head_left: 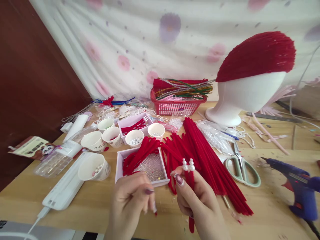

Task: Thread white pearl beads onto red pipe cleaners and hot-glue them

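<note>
Two red pipe cleaners (191, 180) stand upright in my right hand (200, 196), gripped between thumb and fingers. White pearl beads (188, 165) are stacked at their top ends, and a red end sticks out below the palm. To the left, my left hand (135, 200) is curled with fingertips drawn in, slightly blurred. A small red tip shows at its fingers; whether it holds something is unclear. Just beyond that hand is a lilac box (119, 166) with small pearls and looped red pipe cleaners. A bundle of long red pipe cleaners (207, 160) lies behind my right hand.
Several paper cups (93, 166) with beads stand left. Behind are a red basket (178, 108) of pipe cleaners and a white mannequin head (247, 91) with a red covering. Scissors (242, 166) and a blue glue gun (295, 183) lie right; a white power strip (65, 186) lies left.
</note>
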`<state>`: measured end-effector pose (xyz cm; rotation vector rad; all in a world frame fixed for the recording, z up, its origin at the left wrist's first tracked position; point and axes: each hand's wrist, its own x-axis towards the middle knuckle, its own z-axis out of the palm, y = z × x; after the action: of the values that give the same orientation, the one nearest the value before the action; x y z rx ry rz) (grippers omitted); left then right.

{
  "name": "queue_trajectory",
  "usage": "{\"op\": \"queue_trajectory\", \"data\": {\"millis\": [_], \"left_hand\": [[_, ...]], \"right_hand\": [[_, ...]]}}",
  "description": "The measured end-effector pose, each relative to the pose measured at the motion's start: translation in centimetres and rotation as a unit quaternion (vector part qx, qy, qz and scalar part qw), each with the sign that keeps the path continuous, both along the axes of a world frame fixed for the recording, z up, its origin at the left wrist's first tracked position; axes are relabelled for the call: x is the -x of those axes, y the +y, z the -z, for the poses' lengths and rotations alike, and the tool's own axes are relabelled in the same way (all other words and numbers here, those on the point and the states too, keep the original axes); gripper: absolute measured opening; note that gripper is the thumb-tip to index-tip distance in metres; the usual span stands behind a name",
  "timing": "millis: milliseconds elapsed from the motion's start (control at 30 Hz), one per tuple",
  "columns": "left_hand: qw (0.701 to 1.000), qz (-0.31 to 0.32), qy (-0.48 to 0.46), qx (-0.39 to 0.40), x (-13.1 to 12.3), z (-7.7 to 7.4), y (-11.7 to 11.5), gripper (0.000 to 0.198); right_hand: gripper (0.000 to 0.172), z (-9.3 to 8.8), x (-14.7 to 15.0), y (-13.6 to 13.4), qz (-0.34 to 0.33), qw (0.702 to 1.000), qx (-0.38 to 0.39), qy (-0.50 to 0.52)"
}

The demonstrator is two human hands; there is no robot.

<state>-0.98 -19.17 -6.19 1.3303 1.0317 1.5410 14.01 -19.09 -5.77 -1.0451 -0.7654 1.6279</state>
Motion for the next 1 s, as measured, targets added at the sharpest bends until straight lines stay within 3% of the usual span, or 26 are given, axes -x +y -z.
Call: {"op": "queue_trajectory", "data": {"millis": [100, 200, 333, 433, 500, 600, 733, 833, 933, 1000], "left_hand": [[0.992, -0.072, 0.098, 0.021, -0.6, -0.3, 0.1, 0.008], [0.987, -0.106, 0.106, 0.054, -0.8, -0.6, 0.1, 0.022], [0.985, -0.102, 0.102, 0.097, -0.5, 0.4, -0.1, 0.023], [0.983, -0.102, 0.152, 0.034, -0.2, 1.8, 0.1, 0.031], [0.973, -0.106, 0.202, -0.039, 0.0, 2.6, 0.5, 0.024], [0.963, -0.098, 0.232, -0.097, 0.1, 3.4, 1.0, 0.015], [0.967, -0.074, 0.228, -0.085, 0.0, 3.6, 0.9, 0.016], [0.969, -0.071, 0.228, -0.064, 0.0, 3.6, 0.9, 0.016], [0.971, -0.072, 0.222, -0.046, 0.1, 3.8, 1.1, 0.017], [0.972, -0.064, 0.222, -0.038, 0.2, 3.9, 1.3, 0.017]], "right_hand": [[0.043, 0.5, -0.1, 0.2, -0.012, 1.0, 0.014, 0.024], [0.042, 1.2, -0.5, 0.4, -0.021, 1.0, 0.001, 0.012], [0.042, 1.0, -2.1, 0.7, -0.011, 0.981, -0.095, -0.17], [0.046, -0.7, -3.5, 1.3, 0.056, 0.948, -0.096, -0.297], [0.046, -2.5, -4.1, 2.5, 0.049, 0.934, -0.127, -0.332], [0.039, -5.4, -3.8, 5.9, -0.008, 0.909, -0.194, -0.369], [0.039, -7.5, -0.3, 13.4, -0.044, 0.887, -0.208, -0.409], [0.021, -6.9, 3.9, 19.1, -0.067, 0.87, -0.178, -0.455], [0.028, -5.4, 7.1, 22.8, -0.137, 0.844, -0.144, -0.498], [0.029, -4.8, 7.8, 23.8, -0.177, 0.818, -0.136, -0.531]]}}
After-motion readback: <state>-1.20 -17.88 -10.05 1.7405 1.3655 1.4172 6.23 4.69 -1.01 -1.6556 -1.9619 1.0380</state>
